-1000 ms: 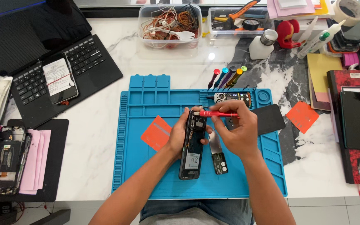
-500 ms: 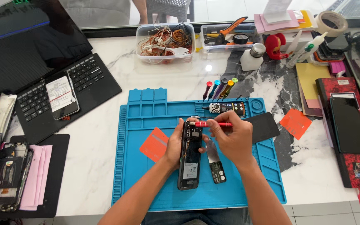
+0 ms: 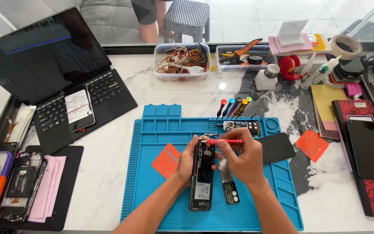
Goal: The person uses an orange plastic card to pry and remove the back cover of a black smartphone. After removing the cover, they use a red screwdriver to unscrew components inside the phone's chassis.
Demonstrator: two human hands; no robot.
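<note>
An opened black phone (image 3: 203,182) with its back off lies lengthwise on the blue repair mat (image 3: 152,143). My left hand (image 3: 186,162) grips the phone's left edge near its top. My right hand (image 3: 242,157) holds a red-handled screwdriver (image 3: 224,141) sideways, its tip at the phone's upper end. A narrow strip-shaped part (image 3: 228,184) lies on the mat just right of the phone, partly under my right wrist.
On the mat lie an orange card (image 3: 166,160), a black pad (image 3: 276,148) and a bit holder (image 3: 241,126), with several coloured screwdrivers (image 3: 234,106) behind. A laptop (image 3: 57,78) carrying a phone (image 3: 79,113) stands left; another disassembled phone (image 3: 20,184) lies far left. Bins, bottles, tape and books crowd the back and right.
The camera has tilted up and shifted, so the desk sits lower in view. Both hands stay on the phone and screwdriver, with the tip still at the phone's top.
</note>
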